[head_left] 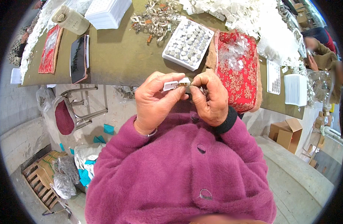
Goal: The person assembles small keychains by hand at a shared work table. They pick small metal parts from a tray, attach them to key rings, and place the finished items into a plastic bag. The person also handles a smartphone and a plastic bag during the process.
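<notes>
White piece (170, 86), small and apparently plastic, is held at the near edge of the surface (119, 56), in front of the person's chest; a second pale bit shows just beside it, too small to make out. The thumb and forefinger of the left hand (154, 101) are closed on the white piece, while the fingers of the right hand (212, 100) are pinched together close by, on something mostly hidden, so I cannot tell exactly what they grip or whether the parts are joined. Judging by this, the work on this one piece is midway: it is in hand and not yet set down. Much seems left overall, since a large heap of white pieces (236, 15) covers the far side of the surface and a tangle of metal parts (156, 18) lies beyond the hands. Just past the fingers, a white tray (177, 64) holds many loose round discs (190, 43). Clear bits (236, 56) lie on a red floral cushion (238, 87) at the right. Farther right, discs stand in rows in a smaller tray (273, 66), perhaps a sorted portion, though whether anything is finished I cannot tell.
</notes>
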Demonstrator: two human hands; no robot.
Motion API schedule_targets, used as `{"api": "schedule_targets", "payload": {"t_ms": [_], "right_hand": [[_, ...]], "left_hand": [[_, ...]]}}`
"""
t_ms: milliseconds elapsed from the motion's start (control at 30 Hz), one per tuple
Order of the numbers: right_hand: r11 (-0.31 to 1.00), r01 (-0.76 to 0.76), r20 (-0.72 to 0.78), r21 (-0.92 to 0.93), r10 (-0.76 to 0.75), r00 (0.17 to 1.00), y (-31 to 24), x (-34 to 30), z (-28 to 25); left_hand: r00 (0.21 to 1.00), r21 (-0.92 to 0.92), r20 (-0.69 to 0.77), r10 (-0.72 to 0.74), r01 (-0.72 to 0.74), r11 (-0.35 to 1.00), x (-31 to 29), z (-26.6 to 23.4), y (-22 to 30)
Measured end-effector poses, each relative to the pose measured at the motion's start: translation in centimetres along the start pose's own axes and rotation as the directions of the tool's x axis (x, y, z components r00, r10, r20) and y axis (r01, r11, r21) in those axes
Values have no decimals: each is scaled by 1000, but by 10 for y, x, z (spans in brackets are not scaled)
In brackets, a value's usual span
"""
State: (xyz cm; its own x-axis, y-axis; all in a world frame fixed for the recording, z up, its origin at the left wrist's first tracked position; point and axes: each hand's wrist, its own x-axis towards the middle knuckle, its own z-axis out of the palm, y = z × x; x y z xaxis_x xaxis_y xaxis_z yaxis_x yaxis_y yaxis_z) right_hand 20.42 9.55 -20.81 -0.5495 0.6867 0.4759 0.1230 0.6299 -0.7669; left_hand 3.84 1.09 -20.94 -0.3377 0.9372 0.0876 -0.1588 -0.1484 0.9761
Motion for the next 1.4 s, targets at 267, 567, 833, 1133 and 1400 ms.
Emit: {"api": "schedule_targets", "payload": {"t_ms": [267, 567, 833, 1133, 1400], "right_hand": [[994, 110, -23, -27, -111, 994, 4, -1, -3], [999, 49, -48, 18, -48, 998, 1, -2, -5], [928, -330, 28, 172, 330, 943, -3, -8, -6], [304, -652, 424, 695, 559, 713, -2, -11, -14], [580, -630, 294, 517, 571, 767, -7, 3, -23]], "left_hand": [[938, -346, 21, -347, 333, 877, 2, -4, 7], [983, -88, -22, -182, 180, 980, -2, 7, 8], [910, 481, 158, 383, -409, 775, 2, -2, 1], [923, -401, 100, -371, 379, 834, -5, 5, -3], [855, -504, 189, -483, 507, 700, 4, -15, 0]]}}
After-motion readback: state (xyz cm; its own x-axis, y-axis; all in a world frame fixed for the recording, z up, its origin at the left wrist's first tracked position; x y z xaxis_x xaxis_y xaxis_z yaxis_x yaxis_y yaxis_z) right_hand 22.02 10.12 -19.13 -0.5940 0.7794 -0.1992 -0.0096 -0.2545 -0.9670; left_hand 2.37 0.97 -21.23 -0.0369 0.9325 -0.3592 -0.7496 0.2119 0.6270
